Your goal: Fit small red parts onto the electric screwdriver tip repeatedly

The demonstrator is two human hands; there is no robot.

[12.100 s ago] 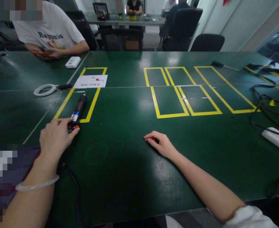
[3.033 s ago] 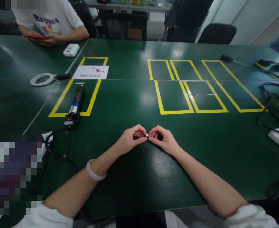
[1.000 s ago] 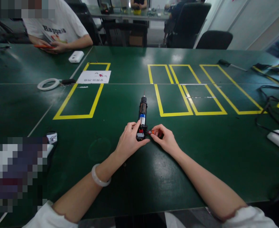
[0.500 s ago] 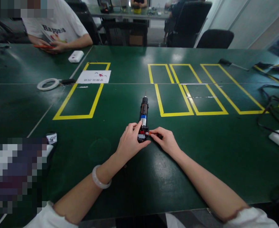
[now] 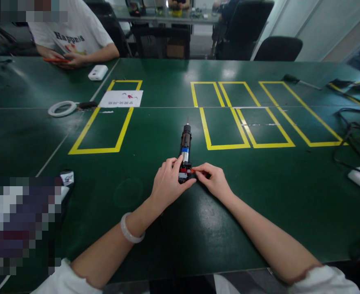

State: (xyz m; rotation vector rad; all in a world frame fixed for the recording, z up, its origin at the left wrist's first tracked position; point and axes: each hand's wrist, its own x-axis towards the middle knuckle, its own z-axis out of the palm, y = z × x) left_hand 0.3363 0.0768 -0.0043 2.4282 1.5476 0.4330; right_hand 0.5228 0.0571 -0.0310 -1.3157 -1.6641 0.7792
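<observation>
A slim motor-like device (image 5: 185,141) lies on the green table, its thin pin pointing away from me. It has a black and brown barrel, a blue band, a silver section, and red and grey parts at the near end. My left hand (image 5: 168,181) holds that near end from the left, with index finger on the silver section and thumb by the base. From the right, my right hand (image 5: 212,178) pinches a small orange piece (image 5: 193,171) against the device's side. Whether it is a wire or a connector I cannot tell; the fingertips partly hide it.
Yellow tape rectangles (image 5: 229,146) mark the green table (image 5: 244,228). A printed paper (image 5: 121,99), a white tape-like ring (image 5: 62,109) and a white box (image 5: 98,72) lie left. At right are a screwdriver-like tool (image 5: 301,82) and black cables (image 5: 348,134). Across the table sits a person (image 5: 72,36).
My right fingertips have shifted very slightly right, with the orange piece still pinched. My left thumb reaches a little further right. The device stays in place.
</observation>
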